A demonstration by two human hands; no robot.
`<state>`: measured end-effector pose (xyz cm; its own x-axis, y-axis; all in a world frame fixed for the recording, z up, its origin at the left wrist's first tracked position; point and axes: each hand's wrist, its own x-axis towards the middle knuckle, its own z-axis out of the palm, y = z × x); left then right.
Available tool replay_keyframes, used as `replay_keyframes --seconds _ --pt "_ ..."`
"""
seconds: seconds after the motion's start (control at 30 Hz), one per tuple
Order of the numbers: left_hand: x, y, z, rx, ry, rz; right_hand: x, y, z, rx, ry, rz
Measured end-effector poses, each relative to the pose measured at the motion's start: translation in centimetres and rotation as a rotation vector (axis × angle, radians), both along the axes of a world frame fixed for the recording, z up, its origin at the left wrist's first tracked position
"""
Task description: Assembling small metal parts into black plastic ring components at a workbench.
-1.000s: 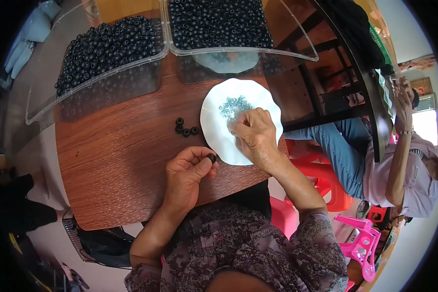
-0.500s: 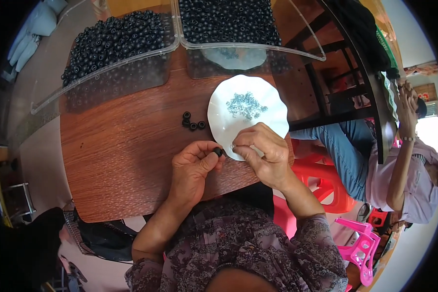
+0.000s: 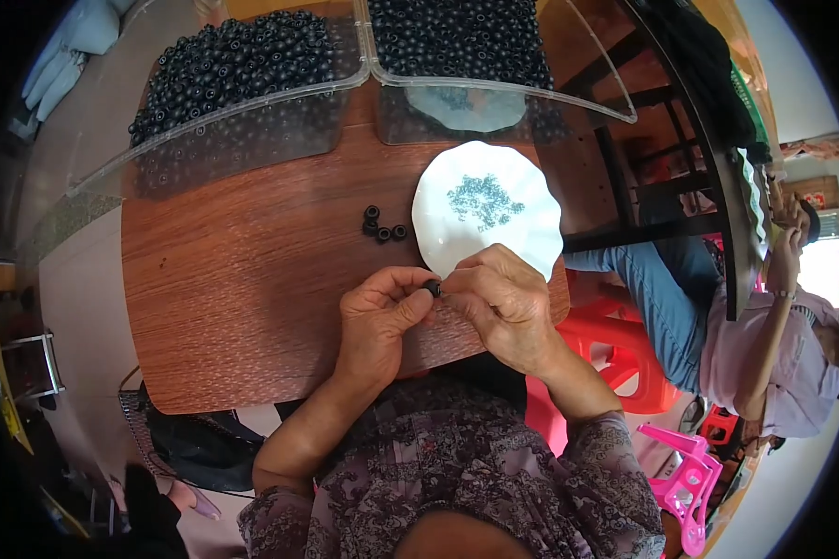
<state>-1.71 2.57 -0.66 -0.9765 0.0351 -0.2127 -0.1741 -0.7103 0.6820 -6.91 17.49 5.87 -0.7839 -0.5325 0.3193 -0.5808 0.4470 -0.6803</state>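
Over the near edge of the table, my left hand [image 3: 373,312] pinches a small round black piece with a hole [image 3: 432,289] between thumb and fingers. My right hand [image 3: 505,307] is closed in a pinch right against that piece; what its fingertips hold is too small and hidden to name. Just beyond my right hand lies a white plate [image 3: 435,191] with a wavy rim, carrying a scatter of tiny shiny ring-like bits [image 3: 485,201]. Left of the plate, several more black pieces [image 3: 384,235] sit in a small cluster on the wood-grain table [image 3: 242,289].
Two clear plastic bins, a left one [image 3: 242,112] and a right one [image 3: 494,84], stand at the far side, heaped with black pieces. To the right are a dark table frame [image 3: 708,168], a red stool [image 3: 615,349] and a seated person [image 3: 774,345]. A pink stool [image 3: 685,484] stands lower right.
My right hand has come from the plate's near rim to the black piece in my left hand, and their fingertips now meet. The whole view has shifted slightly.
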Motion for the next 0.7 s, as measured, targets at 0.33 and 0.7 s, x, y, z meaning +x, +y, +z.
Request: replay_keyframes --seconds 0.33,0.7 --pt "0.0 -0.1 0.2 0.035 0.008 -0.011 -0.1 -0.4 -0.3 -0.079 -0.069 -0.015" --pt "0.2 -0.6 0.5 0.188 -0.054 -0.038 1.5 -1.5 -1.4 0.01 0.331 0.009"
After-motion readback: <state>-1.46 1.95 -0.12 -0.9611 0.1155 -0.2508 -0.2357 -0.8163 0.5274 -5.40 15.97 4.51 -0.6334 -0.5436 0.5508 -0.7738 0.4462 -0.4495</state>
